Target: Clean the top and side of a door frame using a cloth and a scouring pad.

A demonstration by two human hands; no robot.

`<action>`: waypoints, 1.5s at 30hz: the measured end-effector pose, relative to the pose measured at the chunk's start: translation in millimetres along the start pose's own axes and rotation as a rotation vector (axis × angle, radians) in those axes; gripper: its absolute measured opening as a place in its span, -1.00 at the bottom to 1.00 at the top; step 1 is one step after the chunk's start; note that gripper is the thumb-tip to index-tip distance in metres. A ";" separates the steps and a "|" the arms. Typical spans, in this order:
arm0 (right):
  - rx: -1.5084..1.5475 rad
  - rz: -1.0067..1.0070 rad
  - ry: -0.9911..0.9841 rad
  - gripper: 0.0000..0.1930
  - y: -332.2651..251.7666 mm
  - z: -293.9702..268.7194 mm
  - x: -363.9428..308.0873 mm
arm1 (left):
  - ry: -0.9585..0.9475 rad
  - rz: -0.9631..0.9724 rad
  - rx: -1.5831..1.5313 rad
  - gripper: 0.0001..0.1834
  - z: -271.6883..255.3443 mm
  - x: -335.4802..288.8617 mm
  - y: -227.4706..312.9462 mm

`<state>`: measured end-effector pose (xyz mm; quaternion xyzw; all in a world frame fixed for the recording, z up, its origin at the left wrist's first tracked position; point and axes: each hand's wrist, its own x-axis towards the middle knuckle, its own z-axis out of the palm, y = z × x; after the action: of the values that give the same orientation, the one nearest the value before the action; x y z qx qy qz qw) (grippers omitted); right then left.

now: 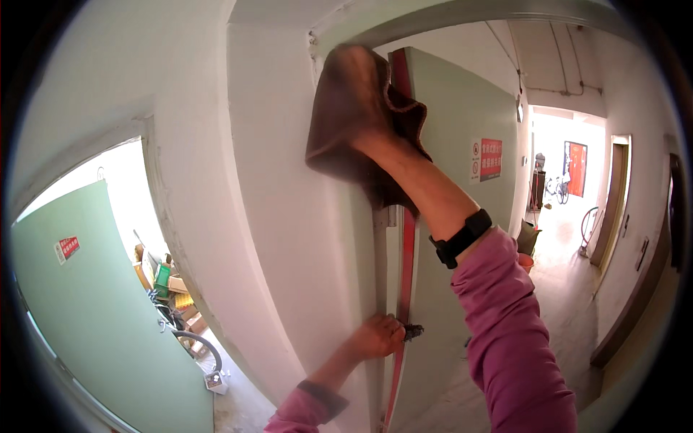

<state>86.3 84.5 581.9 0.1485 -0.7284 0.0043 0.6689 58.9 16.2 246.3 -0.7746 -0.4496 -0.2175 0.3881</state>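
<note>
My right hand [357, 79] is raised high, blurred by motion, with a dark brown cloth [332, 130] under it. The cloth lies against the white wall and frame beside the door, its stitched edge hanging in folds over the door's edge. Lower down, my left hand [379, 337] is closed at the red-edged side of the green door [455, 216]. A small dark, rough-textured clump [413, 332] sticks out from its fingers; its exact kind cannot be made out. The door stands open.
On the left, another green door [94, 303] opens to a space with boxes and a bicycle wheel [206, 346]. To the right runs a corridor with an orange-red bucket [525, 263], a dark bag [528, 237] and, farther off, a bicycle [557, 189]. A red-and-white sign [490, 159] is on the door.
</note>
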 end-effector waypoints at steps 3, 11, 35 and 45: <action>-0.119 -0.246 0.291 -0.49 9.5 9.3 -4.9 | -0.006 0.009 0.025 -0.84 -1.2 2.0 2.9; 0.023 -0.218 0.259 -0.58 -15.3 4.6 -79.8 | -0.004 0.011 0.068 -0.85 -2.6 0.8 -3.5; 0.402 0.533 0.082 -0.76 -16.4 -31.3 -90.3 | -0.168 -0.130 -0.050 -0.82 0.8 -0.2 -3.3; 0.983 1.276 0.247 -0.70 -5.9 -128.5 -227.1 | -0.263 -0.343 -0.050 -0.76 15.0 -2.3 -3.0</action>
<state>226.6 153.1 372.7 -0.0201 -0.5085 0.7202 0.4716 55.0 27.9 236.9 -0.7178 -0.6159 -0.1886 0.2642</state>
